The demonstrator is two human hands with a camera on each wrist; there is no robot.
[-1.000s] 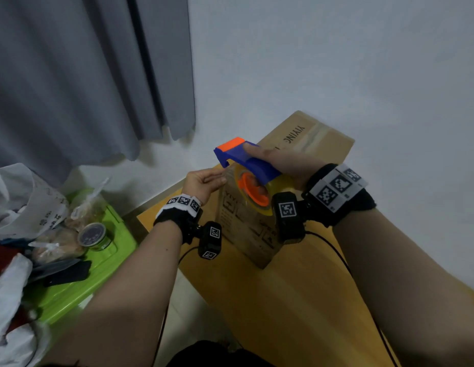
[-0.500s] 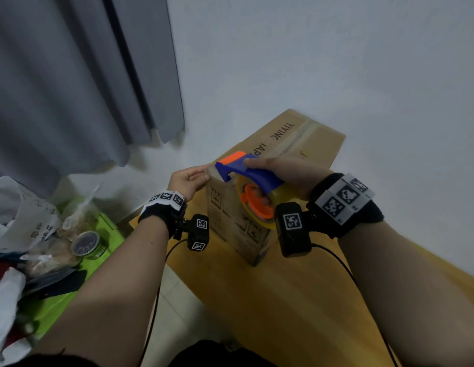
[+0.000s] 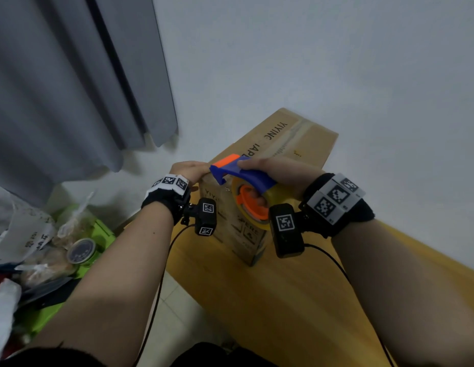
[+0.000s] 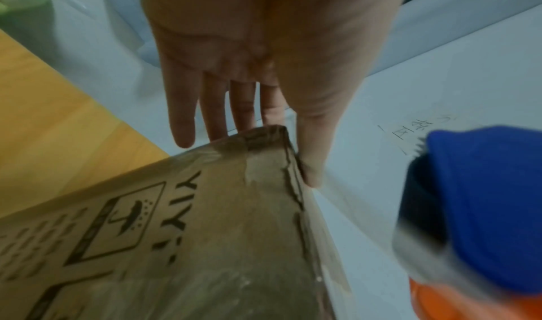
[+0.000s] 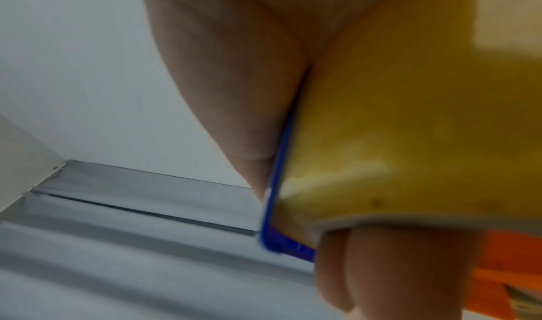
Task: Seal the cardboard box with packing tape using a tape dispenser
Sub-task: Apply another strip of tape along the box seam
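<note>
A brown cardboard box printed with black letters stands on a wooden table by the wall. My right hand grips a blue and orange tape dispenser with a yellowish tape roll, held at the box's near top edge. In the right wrist view my fingers curl into the roll. My left hand rests on the box's near left top corner. The left wrist view shows its fingers straight, thumb on the top, at the taped corner of the box, the dispenser beside it.
A grey curtain hangs at the left against a pale wall. Below it a green bin holds bags, paper and a round tin. The table's left edge drops to a tiled floor. Cables trail from both wrist cameras.
My left hand has moved from beside the dispenser's nose onto the box's near left corner. The dispenser has come down to the box's top edge.
</note>
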